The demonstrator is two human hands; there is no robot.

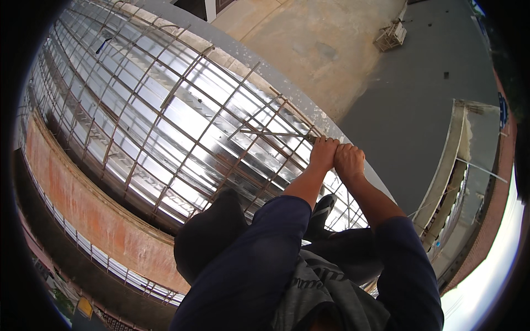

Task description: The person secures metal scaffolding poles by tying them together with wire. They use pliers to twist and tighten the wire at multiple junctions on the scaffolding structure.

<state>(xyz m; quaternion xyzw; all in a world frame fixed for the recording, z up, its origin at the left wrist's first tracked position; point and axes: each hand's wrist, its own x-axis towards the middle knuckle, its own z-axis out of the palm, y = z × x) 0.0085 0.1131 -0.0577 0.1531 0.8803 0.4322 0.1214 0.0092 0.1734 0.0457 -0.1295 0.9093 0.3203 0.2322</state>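
My left hand is closed in a fist at the right edge of a rebar mesh. A thin dark steel bar lies across the mesh and runs up to this fist. Pressed against it on the right is my right hand, also closed; what its fingers wrap is hidden. The rebar mesh spreads to the left over shiny ribbed metal sheeting. Several bar ends stick out along the mesh edge beside my hands.
A grey concrete ledge borders the mesh on the right, with a grey floor beyond. A rusty orange formwork panel curves along the left. My shoe stands below my hands. A small crate-like frame sits far right.
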